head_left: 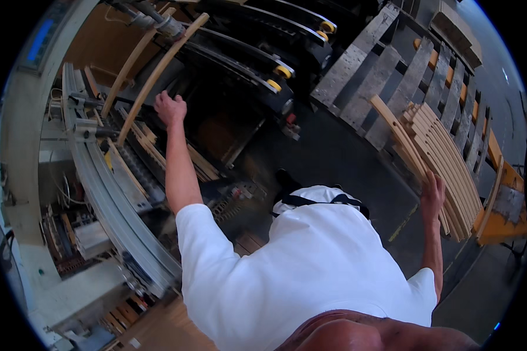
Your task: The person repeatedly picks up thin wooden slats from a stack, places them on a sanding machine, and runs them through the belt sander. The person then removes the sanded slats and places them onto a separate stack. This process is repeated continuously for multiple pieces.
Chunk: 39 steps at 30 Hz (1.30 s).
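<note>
My left hand (171, 109) is over the machine at the left, its fingers loosely bent and apart, with nothing visible in them. Just left of it a long wooden slat (161, 75) slants up across the machine, apart from the fingers. A second slat (129, 67) runs beside that one, farther left. On my right side, my right hand (433, 193) is closed around the near part of a wooden slat (398, 133). That slat lies along the left side of a stack of similar slats (442, 158). My right fingertips are partly hidden by the wood.
A grey wooden pallet (386, 79) lies beyond the stack. Dark machine rails with yellow rollers (282, 72) reach out ahead. Curved metal rails (108, 193) line the machine at the left. An orange stand (500, 216) is at the far right.
</note>
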Each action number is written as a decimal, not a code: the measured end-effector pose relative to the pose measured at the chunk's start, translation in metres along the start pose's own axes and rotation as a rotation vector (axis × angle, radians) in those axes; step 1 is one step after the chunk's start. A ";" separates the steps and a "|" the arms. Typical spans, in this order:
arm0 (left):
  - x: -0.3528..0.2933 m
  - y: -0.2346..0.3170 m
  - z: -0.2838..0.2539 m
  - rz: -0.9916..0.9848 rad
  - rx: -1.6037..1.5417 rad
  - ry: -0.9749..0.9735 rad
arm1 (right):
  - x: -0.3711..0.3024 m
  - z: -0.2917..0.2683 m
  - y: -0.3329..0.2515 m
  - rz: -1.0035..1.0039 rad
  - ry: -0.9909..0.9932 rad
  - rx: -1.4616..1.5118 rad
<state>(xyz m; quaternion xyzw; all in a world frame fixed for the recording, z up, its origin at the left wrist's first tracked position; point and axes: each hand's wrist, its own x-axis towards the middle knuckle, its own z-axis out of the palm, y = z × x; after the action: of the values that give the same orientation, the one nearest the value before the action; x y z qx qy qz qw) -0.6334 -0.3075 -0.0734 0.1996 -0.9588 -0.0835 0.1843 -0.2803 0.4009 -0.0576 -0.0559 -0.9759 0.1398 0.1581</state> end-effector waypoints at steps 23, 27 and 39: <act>-0.108 0.067 -0.033 0.148 -0.287 -0.518 | 0.367 0.199 -0.456 -1.072 -0.323 0.309; -0.163 0.093 -0.057 0.126 -0.420 -0.580 | 0.386 0.270 -0.561 -1.300 -0.334 0.284; -0.275 0.078 -0.142 -0.450 -0.403 -0.508 | 0.423 0.349 -0.648 -1.482 -0.345 0.374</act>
<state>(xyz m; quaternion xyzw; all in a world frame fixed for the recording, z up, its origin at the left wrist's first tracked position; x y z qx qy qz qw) -0.3713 -0.1354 -0.0128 0.3374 -0.8705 -0.3553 -0.0462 -0.8344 -0.2421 -0.0637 0.6603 -0.7296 0.1664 0.0632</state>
